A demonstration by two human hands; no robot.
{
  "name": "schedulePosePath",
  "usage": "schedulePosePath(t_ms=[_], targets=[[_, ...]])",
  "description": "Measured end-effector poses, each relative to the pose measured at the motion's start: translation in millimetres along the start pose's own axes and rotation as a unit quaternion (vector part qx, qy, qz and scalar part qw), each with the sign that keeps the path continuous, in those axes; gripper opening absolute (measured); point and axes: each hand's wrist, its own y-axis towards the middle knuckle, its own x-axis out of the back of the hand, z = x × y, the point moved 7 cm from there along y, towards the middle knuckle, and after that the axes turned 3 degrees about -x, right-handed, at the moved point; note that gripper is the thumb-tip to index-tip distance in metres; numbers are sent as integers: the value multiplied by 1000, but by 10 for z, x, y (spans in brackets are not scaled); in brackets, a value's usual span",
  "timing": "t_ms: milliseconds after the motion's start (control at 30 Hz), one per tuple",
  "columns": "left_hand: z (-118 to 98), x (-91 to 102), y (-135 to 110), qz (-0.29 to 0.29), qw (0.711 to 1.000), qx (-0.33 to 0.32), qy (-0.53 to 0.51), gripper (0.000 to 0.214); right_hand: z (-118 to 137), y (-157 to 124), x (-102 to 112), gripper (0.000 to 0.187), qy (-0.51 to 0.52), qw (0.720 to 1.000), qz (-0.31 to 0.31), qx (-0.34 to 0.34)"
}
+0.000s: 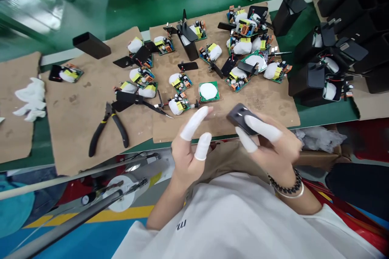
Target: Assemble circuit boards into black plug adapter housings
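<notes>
In my right hand [273, 141] is a black plastic casing [241, 117], pinched between thumb and fingers above the cardboard's front edge; its near end is slightly blurred. White finger cots cover the thumb and a finger of each hand. My left hand [188, 149] hovers to the left with thumb and index finger apart and nothing between them. Just beyond it lie a green circuit board [208, 91] with a round white patch and a small board [179, 103] with a white blob and components. Tweezers [156, 108] rest left of that board.
Black-handled pliers [108, 129] lie open on the cardboard [73, 125]. Several circuit boards [243, 46] are heaped at the back. Upright black casings [310, 81] crowd the right side. A casing [91, 45] lies at the back left, and a crumpled white glove [31, 99] at far left.
</notes>
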Motion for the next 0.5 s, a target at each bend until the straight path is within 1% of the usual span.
schedulePosePath(t_ms=[67, 100, 133, 167, 233, 267, 300, 333, 367, 433, 467, 500], targets=[[-32, 140, -100, -56, 998, -10, 16, 52, -20, 3, -62, 35, 60, 997, 7, -56], [-22, 155, -133, -62, 998, -6, 27, 52, -25, 3, -90, 36, 91, 993, 8, -80], [2, 130, -152, -53, 998, 2, 38, 55, -30, 4, -113, 35, 123, 987, 9, -103], [36, 69, -159, -32, 998, 11, 48, 60, -39, 3, -131, 35, 155, 980, 9, -126], [86, -126, -145, 24, 998, 15, 56, 79, -70, -10, -164, 33, 217, 960, 11, -174], [91, -224, -126, 40, 998, 8, 51, 88, -91, -27, -183, 32, 250, 947, 14, -201], [83, -297, -101, 38, 998, 1, 43, 93, -116, -52, -205, 32, 287, 929, 16, -232], [65, -346, -71, 25, 999, -5, 36, 94, -140, -86, -229, 31, 327, 907, 16, -265], [41, -373, -39, 6, 999, -7, 35, 90, -159, -128, -257, 31, 371, 879, 16, -300], [-26, -383, 25, -24, 998, -6, 56, 79, -156, -214, -318, 31, 459, 813, 19, -358], [-69, -379, 55, -27, 997, -8, 74, 73, -133, -250, -345, 31, 496, 782, 26, -378], [-114, -369, 81, -27, 995, -11, 93, 68, -100, -279, -369, 31, 522, 757, 37, -391]])
